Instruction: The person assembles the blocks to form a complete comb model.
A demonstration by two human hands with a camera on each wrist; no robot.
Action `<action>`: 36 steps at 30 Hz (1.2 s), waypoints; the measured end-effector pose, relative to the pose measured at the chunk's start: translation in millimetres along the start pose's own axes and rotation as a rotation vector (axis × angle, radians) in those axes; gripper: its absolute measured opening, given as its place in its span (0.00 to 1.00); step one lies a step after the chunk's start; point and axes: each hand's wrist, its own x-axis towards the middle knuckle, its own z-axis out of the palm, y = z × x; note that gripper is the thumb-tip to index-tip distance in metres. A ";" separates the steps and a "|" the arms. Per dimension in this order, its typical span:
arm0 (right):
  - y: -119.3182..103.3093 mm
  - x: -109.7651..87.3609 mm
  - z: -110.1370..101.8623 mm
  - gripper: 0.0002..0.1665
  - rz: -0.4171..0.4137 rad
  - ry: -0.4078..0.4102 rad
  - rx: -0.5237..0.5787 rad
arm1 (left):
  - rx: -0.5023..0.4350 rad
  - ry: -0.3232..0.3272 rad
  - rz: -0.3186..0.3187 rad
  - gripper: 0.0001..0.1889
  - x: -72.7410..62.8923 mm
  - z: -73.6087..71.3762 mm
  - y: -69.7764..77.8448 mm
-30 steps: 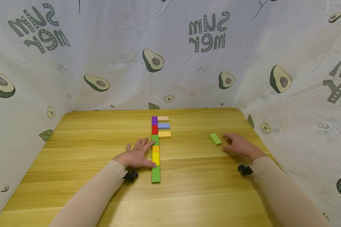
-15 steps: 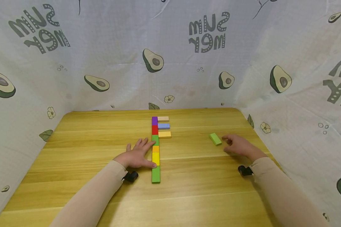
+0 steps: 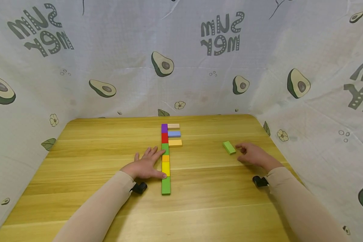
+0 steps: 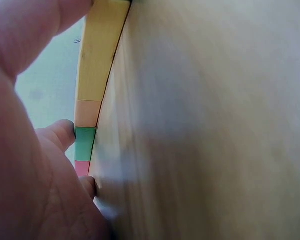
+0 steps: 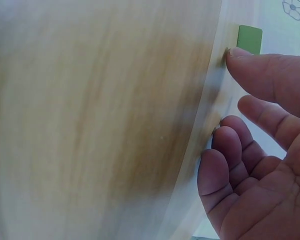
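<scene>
My left hand [image 3: 143, 167] lies with spread fingers beside a straight row of blocks. Its index fingertip touches a green block [image 3: 165, 146], and the thumb rests where the yellow block [image 3: 165, 167] meets the nearest green block [image 3: 166, 186]. In the left wrist view the yellow block [image 4: 102, 50] runs along past the fingers. An orange block [image 3: 165, 158], a red block [image 3: 164, 137] and a purple block [image 3: 164, 128] complete the visible row. Off to the right, my right hand [image 3: 255, 156] holds nothing, its fingers loosely bent just beside a light green block [image 3: 229, 147].
A plain wood block [image 3: 173, 126], a blue block [image 3: 174, 134] and a pale yellow block [image 3: 175, 143] stick out rightward from the row's far part. The wooden table [image 3: 199, 201] backs onto a printed cloth [image 3: 196, 80] that also hangs at both sides.
</scene>
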 end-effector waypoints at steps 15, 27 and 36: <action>-6.2 12.0 2.4 0.48 -0.012 -0.004 -0.015 | -0.002 0.006 0.008 0.57 -0.3 -0.1 -1.0; -11.5 22.0 5.0 0.42 -0.010 0.005 -0.039 | -0.007 0.003 0.005 0.57 -0.1 1.3 -0.3; -15.8 25.5 4.8 0.44 0.005 -0.013 -0.037 | -0.002 0.005 0.006 0.57 0.4 1.4 -0.7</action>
